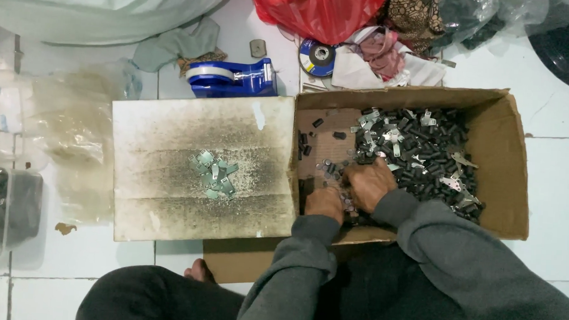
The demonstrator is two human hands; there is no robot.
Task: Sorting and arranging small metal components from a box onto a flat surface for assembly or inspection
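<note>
A brown cardboard box lies open on the floor, holding a heap of small black cylindrical parts mixed with silvery metal clips. Both hands are inside its near left corner, close together. My left hand is curled over small parts there. My right hand rests knuckles up at the edge of the black heap, fingers bent down into it. What the fingers pinch is hidden. On a dirty white board left of the box sits a small pile of pale metal clips.
A blue tape dispenser stands behind the board, a grinding disc and a red plastic bag behind the box. Clear plastic bags and a plastic tub lie at the left. My knees are at the bottom.
</note>
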